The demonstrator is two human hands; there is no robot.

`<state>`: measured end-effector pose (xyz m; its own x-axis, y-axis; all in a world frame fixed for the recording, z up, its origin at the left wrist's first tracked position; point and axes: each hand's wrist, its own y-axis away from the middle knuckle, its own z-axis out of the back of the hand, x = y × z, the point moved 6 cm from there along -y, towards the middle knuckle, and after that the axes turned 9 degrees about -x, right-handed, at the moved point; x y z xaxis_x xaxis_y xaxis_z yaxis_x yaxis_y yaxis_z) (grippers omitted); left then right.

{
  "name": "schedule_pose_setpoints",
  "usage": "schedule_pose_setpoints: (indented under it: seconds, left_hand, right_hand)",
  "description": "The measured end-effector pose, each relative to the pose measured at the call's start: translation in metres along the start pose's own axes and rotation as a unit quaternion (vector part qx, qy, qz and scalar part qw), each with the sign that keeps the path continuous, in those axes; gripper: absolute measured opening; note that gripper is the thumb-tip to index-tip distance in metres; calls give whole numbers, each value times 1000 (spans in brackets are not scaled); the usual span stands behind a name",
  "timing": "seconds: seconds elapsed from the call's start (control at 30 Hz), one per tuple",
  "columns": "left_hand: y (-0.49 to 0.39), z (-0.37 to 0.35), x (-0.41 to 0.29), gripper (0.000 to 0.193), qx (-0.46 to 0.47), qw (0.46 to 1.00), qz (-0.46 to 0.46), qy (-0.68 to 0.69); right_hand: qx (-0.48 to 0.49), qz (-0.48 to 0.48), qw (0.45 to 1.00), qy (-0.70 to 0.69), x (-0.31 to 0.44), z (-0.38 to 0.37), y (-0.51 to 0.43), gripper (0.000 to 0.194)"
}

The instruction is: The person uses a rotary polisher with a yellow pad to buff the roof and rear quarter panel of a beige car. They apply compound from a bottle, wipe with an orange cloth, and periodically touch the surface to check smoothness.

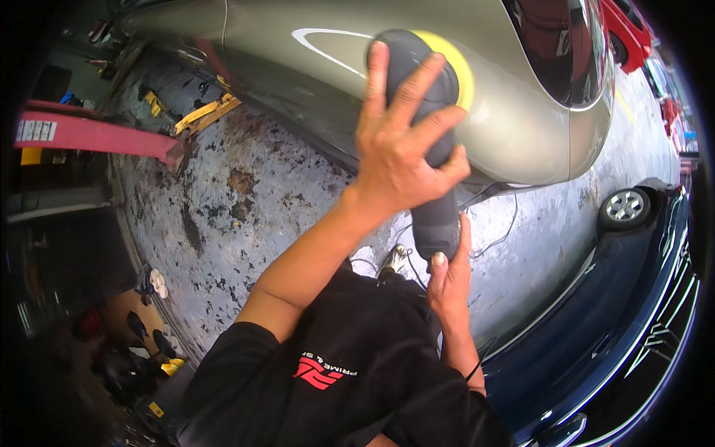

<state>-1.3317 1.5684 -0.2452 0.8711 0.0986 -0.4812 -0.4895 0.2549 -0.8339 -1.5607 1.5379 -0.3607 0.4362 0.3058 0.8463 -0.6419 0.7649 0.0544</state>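
Observation:
Both of my hands are on a black corded car polisher [435, 223] with a yellow foam pad [462, 67]. My left hand [399, 139] lies spread over the polisher's head and upper body, fingers apart and pressed onto it. Around the rear end of the handle, my right hand [449, 274] is closed with its thumb on top. The pad's face is against the gold-beige body panel [519, 134] of a car, and is mostly hidden beneath the tool. Beside the pad, a white curved streak [329, 47] shows on the panel.
The polisher's cable [505, 237] trails over the worn, stained floor [268, 212]. Close on the right stands a dark blue car [586, 313]. A red lift arm [100, 134] and a yellow support [206, 114] are at left; a red car [628, 33] sits far right.

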Motion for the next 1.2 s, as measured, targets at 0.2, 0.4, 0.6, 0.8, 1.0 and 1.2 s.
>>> schedule_pose_setpoints:
  seconds: [0.2,0.4,0.6,0.8,1.0,1.2]
  left_hand:
    - [-20,40,61,38,-8,999,3,-41]
    - [-38,74,120,35,-24,997,18,-64]
    - [-59,111,188,35,-34,994,37,-95]
    - [-75,142,251,34,-63,990,56,-111]
    - [-101,172,316,32,-82,986,59,-130]
    - [-109,185,336,31,-52,990,66,-114]
  right_hand:
    - [63,42,995,58,45,-49,-27,85]
    - [98,79,989,75,80,-95,-51,96]
    - [113,189,974,53,131,-145,-79,97]
    - [132,250,956,72,170,-190,-108,90]
    - [138,266,948,110,217,-227,-136,84]
    - [140,266,947,113,232,-238,-142,80]
